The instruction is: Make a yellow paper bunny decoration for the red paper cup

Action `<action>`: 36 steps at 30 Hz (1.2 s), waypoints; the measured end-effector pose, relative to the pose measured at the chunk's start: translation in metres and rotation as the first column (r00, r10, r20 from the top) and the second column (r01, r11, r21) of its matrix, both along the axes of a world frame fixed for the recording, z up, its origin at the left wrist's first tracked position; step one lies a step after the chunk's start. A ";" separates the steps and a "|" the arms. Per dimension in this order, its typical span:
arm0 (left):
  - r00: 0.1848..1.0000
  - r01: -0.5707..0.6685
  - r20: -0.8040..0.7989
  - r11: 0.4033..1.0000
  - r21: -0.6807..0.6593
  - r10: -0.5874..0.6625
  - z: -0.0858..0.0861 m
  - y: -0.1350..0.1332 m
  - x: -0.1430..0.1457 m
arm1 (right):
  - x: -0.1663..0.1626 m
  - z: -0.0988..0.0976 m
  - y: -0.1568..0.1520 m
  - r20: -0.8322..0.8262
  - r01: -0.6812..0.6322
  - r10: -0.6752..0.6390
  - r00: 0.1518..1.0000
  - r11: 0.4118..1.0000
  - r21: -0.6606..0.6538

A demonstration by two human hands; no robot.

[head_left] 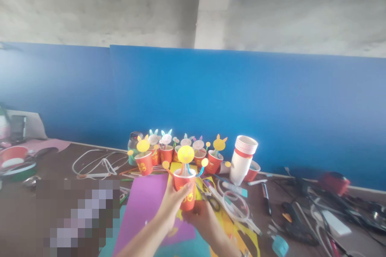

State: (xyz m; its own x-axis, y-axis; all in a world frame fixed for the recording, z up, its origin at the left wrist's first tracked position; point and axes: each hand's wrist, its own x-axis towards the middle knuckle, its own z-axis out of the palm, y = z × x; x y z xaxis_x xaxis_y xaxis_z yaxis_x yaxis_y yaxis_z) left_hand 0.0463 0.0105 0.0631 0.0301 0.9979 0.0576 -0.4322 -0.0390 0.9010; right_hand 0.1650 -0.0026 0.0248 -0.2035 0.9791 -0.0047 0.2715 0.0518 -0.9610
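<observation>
A red paper cup (189,200) with yellow print is upright in front of me, with my left hand (177,198) wrapped around its side. Under its lower right edge, my right hand (200,213) is curled against the base, its fingertips partly hidden. A round yellow paper face (185,154) rises from the cup, flanked by two bent arms that end in small yellow discs. Behind it stands a row of similar red cups with animal faces, including a yellow-eared one (214,162) on the right and another (144,163) on the left.
Purple paper (144,204) and yellow sheets lie under my hands, with scissors (213,202) to the right. A stack of white paper cups (239,168) stands at the back right. White cables (104,164) and tangled cords lie at the sides. A blue partition (181,88) closes the back.
</observation>
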 end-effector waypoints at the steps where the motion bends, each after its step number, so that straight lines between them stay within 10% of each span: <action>1: 1.000 0.002 0.009 1.000 0.007 -0.002 0.000 0.000 0.000 | 0.000 -0.002 0.001 0.007 0.005 -0.005 1.000 1.000 -0.016; 17: 1.000 0.000 -0.002 1.000 0.010 0.000 -0.002 -0.004 0.003 | 0.002 0.004 0.003 -0.112 -0.024 0.013 0.994 0.995 -0.096; 28: 1.000 -0.002 0.002 1.000 0.022 0.002 0.002 0.000 -0.003 | 0.014 0.007 0.004 0.105 -0.087 0.109 0.988 0.977 -0.196; 36: 0.992 0.122 0.050 0.991 -0.060 -0.119 -0.003 -0.005 0.001 | 0.017 0.005 0.010 -0.278 -0.126 0.120 0.953 0.992 -0.005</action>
